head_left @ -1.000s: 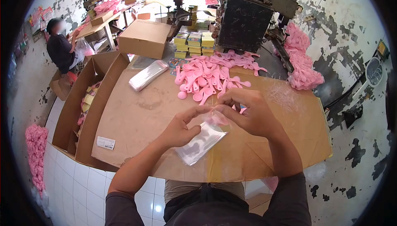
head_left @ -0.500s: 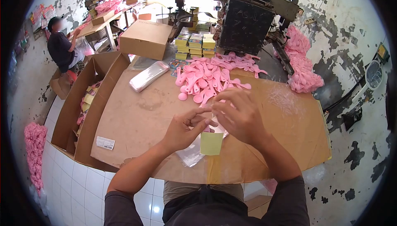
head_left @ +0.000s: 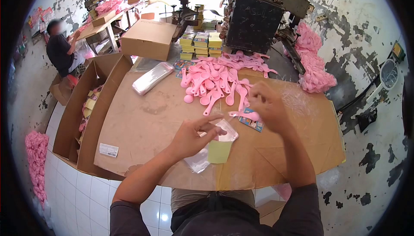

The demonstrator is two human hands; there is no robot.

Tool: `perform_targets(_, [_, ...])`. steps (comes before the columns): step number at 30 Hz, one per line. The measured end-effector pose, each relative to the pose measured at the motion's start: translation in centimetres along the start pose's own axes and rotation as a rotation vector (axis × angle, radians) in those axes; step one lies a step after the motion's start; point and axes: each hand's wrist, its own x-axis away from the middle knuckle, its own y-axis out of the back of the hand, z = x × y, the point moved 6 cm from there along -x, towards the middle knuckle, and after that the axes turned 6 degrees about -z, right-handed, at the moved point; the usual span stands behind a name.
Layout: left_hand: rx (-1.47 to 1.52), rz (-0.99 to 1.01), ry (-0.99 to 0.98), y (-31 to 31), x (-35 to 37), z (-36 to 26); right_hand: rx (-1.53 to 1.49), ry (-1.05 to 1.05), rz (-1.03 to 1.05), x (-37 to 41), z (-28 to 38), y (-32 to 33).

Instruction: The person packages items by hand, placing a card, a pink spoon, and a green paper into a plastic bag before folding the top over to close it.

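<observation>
My left hand (head_left: 193, 136) pinches a small clear bag with a pale green card (head_left: 219, 151) in it, above clear plastic sleeves (head_left: 199, 162) on the cardboard-covered table. To the right, my right hand (head_left: 268, 106) is raised with curled fingers; it is blurred, and what it holds, if anything, cannot be made out. Just left of it, a pink spoon (head_left: 246, 115) lies across a blue printed card (head_left: 252, 123). Beyond both hands spreads a heap of pink spoons (head_left: 211, 80).
A bundle of clear bags (head_left: 153, 78) lies left of the heap. Behind are card stacks (head_left: 201, 42), a closed carton (head_left: 148, 37) and a black machine box (head_left: 252, 22). An open long carton (head_left: 116, 78) stands at the left. Another person (head_left: 60, 48) sits farther back.
My right hand has moved right, away from my left hand. The blue card and the spoon on it have come into view. My left hand still holds the bagged green card.
</observation>
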Motion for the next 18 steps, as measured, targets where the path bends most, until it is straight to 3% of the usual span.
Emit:
perform_targets(1, [0.105, -0.017, 0.043, 0.1, -0.1, 0.9, -0.273, -0.280, 0.116, 0.9, -1.2, 1.5])
perform_targets(3, [0.265, -0.039, 0.096, 0.3, -0.3, 1.6, -0.645, -0.540, 0.218, 3.3, -5.4, 6.0])
perform_targets(7, [0.368, -0.056, 0.113, 0.6, -0.6, 1.8, -0.243, -0.579, -0.138, 7.4, -16.7, 12.9])
perform_targets(9, [0.370, -0.065, 0.117, 0.6, -0.5, 1.8, 0.346, -0.450, -0.212, 10.2, -20.6, 15.0])
perform_targets(11, [0.386, -0.073, 0.121, 0.5, -0.5, 1.8, 1.300, -0.110, -0.152, 13.4, -21.4, 14.8])
perform_targets(14, [0.355, -0.102, 0.108, 0.7, -0.8, 2.3, 0.876, -0.173, -0.327, 8.8, -11.5, 12.4])
perform_targets(16, [0.357, -0.121, 0.104, 0.5, -0.8, 2.6, 0.435, -0.167, -0.309, 6.8, -8.4, 9.0])
perform_targets(18, [0.344, -0.133, 0.101, 0.3, -0.8, 2.6, 0.054, -0.345, -0.032, 5.6, -5.5, 3.4])
